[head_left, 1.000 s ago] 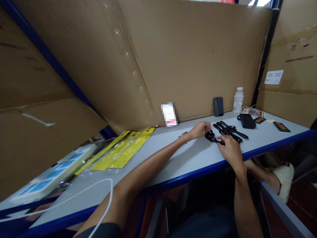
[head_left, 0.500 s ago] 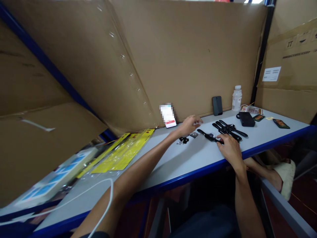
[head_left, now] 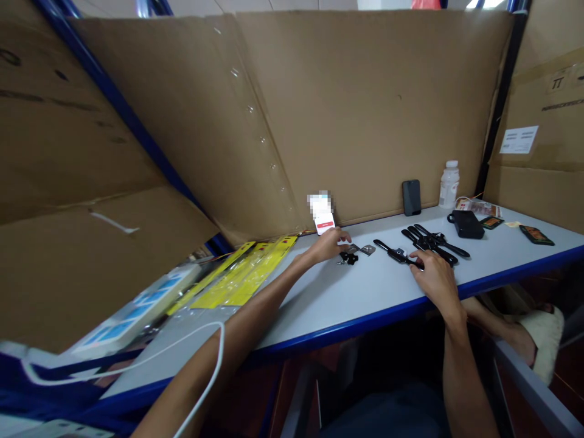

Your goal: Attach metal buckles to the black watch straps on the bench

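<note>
One slim black two-handled tool (head_left: 395,255) lies mid pale-grey worktop (head_left: 347,295), right hand (head_left: 434,277) pinching its front-edge end.
Left hand (head_left: 329,246), fingers parted, is by flat grey metal plates (head_left: 367,250) toward the back edge; careless brushing could scatter them.

Single black tool (head_left: 393,253) as landmark: open lane over worktop (head_left: 328,298) to its near left. Obstacles: right hand (head_left: 435,277) at its right end, black tool cluster (head_left: 426,242) beyond that, loose small parts (head_left: 350,258) and left hand (head_left: 332,244) to its left, cardboard wall (head_left: 356,121) behind.

Phone screen (head_left: 320,208) partly pixelated, end of black tool (head_left: 396,255) hidden by right hand (head_left: 435,275); cardboard box (head_left: 538,182) cut off at right edge
</note>
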### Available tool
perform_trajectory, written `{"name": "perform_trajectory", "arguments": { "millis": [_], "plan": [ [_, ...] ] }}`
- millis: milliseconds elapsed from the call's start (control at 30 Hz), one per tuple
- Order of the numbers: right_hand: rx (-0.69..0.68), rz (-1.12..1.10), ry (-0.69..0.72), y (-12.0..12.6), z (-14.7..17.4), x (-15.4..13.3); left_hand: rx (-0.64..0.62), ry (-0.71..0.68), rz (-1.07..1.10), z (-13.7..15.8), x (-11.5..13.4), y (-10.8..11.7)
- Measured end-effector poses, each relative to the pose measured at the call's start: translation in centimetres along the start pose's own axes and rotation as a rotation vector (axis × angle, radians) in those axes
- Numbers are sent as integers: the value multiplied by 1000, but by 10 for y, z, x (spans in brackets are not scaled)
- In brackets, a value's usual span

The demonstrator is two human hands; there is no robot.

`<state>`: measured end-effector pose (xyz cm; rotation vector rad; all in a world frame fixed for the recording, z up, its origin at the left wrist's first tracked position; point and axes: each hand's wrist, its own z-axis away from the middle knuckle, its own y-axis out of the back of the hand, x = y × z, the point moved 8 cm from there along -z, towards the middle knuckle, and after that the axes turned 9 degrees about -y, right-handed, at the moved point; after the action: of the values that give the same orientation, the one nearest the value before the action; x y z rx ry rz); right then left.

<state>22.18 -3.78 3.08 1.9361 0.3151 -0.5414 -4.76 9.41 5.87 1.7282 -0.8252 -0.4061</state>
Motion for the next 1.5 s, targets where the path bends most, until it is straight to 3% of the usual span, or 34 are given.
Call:
{"name": "perform_trajectory", "arguments": {
  "millis": [233, 500, 633, 833, 1100, 1233, 1400, 1500],
  "plan": [
    [-7, -6, 6, -2, 0, 0, -178, -123, -65, -35, 50, -30],
    [-7, 5, -1, -1, 0, -1, -278, -132, -1, -30, 48, -42],
    [-17, 12, -3, -1, 0, -2, -247, -112, 97, -24, 52, -39],
    [-28, 21, -10, -1, 0, -2, -132, -144, -12, -19, 69, -30],
    [-32, 3, -4, 0, 1, -3, -90, -97, 69, -14, 62, -31],
    [-29, 12, -6, 0, 1, -3, 16, -34, 274, -16, 60, -24],
    [-32, 19, 3, -1, 1, -3, 13, 184, 907, -16, 55, -37],
    [-31, 15, 0, -1, 1, -3, 34, 311, 1102, -13, 50, -42]
  ]
}}
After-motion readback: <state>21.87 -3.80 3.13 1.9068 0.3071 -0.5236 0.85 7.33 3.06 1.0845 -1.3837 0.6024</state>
